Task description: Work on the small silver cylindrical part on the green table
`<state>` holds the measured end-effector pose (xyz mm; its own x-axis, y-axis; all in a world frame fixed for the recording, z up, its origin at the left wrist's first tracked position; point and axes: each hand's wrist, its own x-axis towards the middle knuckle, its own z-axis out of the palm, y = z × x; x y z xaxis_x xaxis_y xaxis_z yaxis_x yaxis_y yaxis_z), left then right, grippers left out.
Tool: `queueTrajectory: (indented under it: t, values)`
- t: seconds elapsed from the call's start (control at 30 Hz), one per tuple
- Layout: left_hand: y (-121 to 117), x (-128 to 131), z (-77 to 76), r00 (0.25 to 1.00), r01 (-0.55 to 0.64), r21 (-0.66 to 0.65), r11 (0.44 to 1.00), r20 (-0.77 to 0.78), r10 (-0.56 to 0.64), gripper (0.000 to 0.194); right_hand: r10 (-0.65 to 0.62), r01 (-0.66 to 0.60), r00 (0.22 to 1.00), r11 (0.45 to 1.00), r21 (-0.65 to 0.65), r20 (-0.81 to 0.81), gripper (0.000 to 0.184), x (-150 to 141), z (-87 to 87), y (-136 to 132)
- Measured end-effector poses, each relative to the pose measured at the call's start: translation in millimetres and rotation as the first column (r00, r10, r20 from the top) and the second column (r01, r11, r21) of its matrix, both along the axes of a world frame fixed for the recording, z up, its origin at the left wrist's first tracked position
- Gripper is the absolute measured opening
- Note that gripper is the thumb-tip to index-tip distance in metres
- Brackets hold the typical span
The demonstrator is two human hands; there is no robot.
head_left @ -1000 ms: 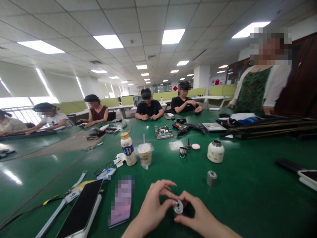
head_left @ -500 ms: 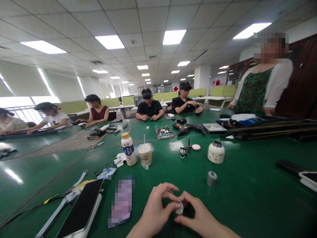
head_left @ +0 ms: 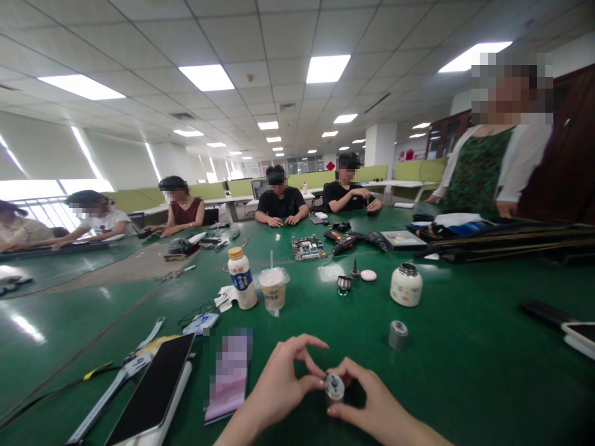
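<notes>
Low at the front of the table, a small silvery metal cylinder [head_left: 334, 388] stands upright, with a dark hole in its pale top. My right hand [head_left: 367, 396] grips it from the right between thumb and forefinger. On its left side my left hand [head_left: 288, 375] has thumb and a finger pinched together at the cylinder's top rim, the forefinger raised and bent. Whatever lies in that pinch is too small to make out. A second, similar metal cylinder [head_left: 398, 335] stands on the table, up and to the right of my hands.
Beyond are a white jar [head_left: 406, 286], a metal part [head_left: 344, 284], a pink disc [head_left: 369, 275], a bottle [head_left: 242, 282] and a plastic cup [head_left: 272, 290]. At left lie a purple phone-shaped item [head_left: 229, 375] and a black-screened tablet [head_left: 151, 390]. Several people sit or stand around the green table [head_left: 465, 371].
My left hand has drawn back left from the cylinder's top, uncovering the hole in it. My right hand keeps its grip on the cylinder.
</notes>
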<state>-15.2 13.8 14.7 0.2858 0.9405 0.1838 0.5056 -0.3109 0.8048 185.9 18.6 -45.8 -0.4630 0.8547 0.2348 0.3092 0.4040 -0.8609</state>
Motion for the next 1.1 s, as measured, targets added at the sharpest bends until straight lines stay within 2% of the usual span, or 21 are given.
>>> queueTrajectory:
  t: [0.1,0.23,0.4,0.5,0.63,0.73,0.83,0.93,1.1]
  values:
    - [-1.5,0.5,2.6,0.999,0.033,0.010,0.999,0.018,-0.033,0.047,-0.007,0.006,1.000,1.000,0.023,0.013,0.028,0.0,-2.7,1.2]
    - [-8.2,8.1,-3.3,0.998,0.055,0.028,0.998,-0.011,-0.055,0.042,-0.023,0.022,0.999,0.999,0.038,0.027,0.027,-0.3,-6.6,3.2]
    - [-8.6,14.6,-9.6,1.000,-0.005,0.112,0.994,0.001,0.005,0.031,-0.035,0.033,0.998,0.999,0.031,0.052,0.028,-0.4,-4.1,2.6]
    - [0.4,9.4,-12.4,0.993,-0.114,0.160,0.980,0.050,0.107,0.026,-0.018,0.018,0.999,1.000,0.020,0.029,0.029,0.0,-0.5,1.2]
    - [18.1,-5.4,-28.4,0.979,-0.196,0.163,0.967,-0.017,0.201,0.027,-0.010,0.010,1.000,1.000,0.002,0.015,0.031,0.0,2.7,-0.1]
    - [26.9,-13.8,-45.3,0.978,-0.180,0.096,0.979,-0.091,0.188,0.029,-0.017,0.017,1.000,1.000,-0.005,0.023,0.030,-0.2,2.6,0.1]
    - [30.2,-16.9,-54.8,0.982,-0.158,0.065,0.985,-0.096,0.164,0.042,-0.023,0.023,0.999,1.000,-0.005,0.029,0.031,-0.1,1.1,0.6]
    - [30.4,-16.1,-52.7,0.985,-0.143,0.045,0.989,-0.088,0.147,0.047,-0.021,0.021,0.999,1.000,-0.012,0.028,0.033,0.3,0.0,0.8]
    - [20.4,-4.5,-32.8,0.994,-0.105,0.039,0.994,0.010,0.105,0.040,-0.018,0.018,1.000,1.000,-0.001,0.023,0.032,0.5,-2.5,2.3]
